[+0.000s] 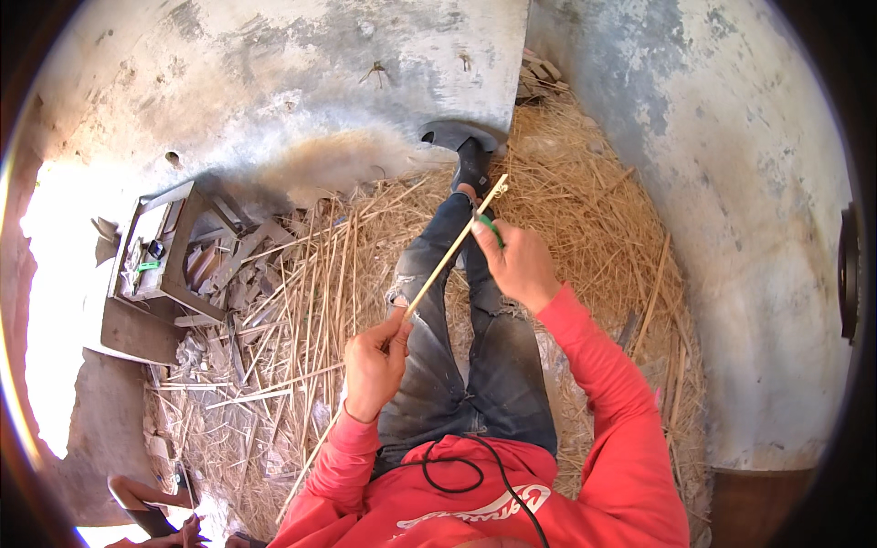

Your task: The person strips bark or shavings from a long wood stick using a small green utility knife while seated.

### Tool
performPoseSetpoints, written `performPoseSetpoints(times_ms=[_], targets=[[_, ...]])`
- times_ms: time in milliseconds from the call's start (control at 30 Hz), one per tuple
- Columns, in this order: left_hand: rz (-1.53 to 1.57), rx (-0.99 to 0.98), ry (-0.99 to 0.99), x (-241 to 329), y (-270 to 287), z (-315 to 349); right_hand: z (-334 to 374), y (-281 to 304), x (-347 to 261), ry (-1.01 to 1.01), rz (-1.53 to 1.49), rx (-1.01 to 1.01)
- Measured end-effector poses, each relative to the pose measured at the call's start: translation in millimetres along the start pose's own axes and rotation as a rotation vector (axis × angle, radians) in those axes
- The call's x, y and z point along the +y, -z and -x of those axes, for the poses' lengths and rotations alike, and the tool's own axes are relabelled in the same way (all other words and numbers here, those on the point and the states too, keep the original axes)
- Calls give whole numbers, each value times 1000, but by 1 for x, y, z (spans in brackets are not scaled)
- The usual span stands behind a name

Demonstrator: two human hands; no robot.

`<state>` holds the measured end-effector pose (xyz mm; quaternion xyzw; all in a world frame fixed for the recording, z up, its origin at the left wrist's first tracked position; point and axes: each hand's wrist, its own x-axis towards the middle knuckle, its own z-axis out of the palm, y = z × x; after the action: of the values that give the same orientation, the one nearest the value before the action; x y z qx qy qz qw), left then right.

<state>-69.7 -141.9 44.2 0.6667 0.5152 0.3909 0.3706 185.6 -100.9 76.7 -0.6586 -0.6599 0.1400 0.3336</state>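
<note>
A long, thin, pale wooden strip (443,263) slants over my legs, its far tip near my shoe. My left hand (375,367) is closed around the strip, thumb and fingers pinching it above my thigh. Farther up, my right hand (523,267) grips a green-handled knife (490,228) that meets the strip below its far end. Most of the blade is hidden by the strip and my fingers. A small curl of shaving (501,189) clings near the tip. The strip seems to run on behind my left hand, past my red sleeve.
Loose strips (315,301) and straw-like shavings (585,192) cover the floor around my legs. At left stands a small wooden table (196,237) with small items on it, beside scrap wood (260,242). Worn walls (301,82) rise ahead and right. Another person's arm (151,493) shows lower left.
</note>
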Motion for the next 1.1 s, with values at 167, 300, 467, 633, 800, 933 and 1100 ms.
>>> performPoseSetpoints(times_ms=[167, 300, 467, 633, 800, 933, 1100], targets=[[119, -22, 24, 4, -9, -7, 41, -34, -21, 246, 82, -39], [77, -100, 70, 3, -1, 3, -20, 15, 18, -50, -76, 118], [249, -193, 104, -13, 18, 13, -72, 71, 121, -252, -114, 354], [323, -242, 150, -10, 26, 6, -33, 73, 66, -139, -488, 301], [395, -313, 157, -3, 25, 2, -28, 64, 21, -145, -745, 146], [401, -342, 141, 3, 20, 2, -36, 56, 6, -97, -697, 147], [424, -322, 150, 4, 18, 2, -29, 33, -4, -107, -678, 72]])
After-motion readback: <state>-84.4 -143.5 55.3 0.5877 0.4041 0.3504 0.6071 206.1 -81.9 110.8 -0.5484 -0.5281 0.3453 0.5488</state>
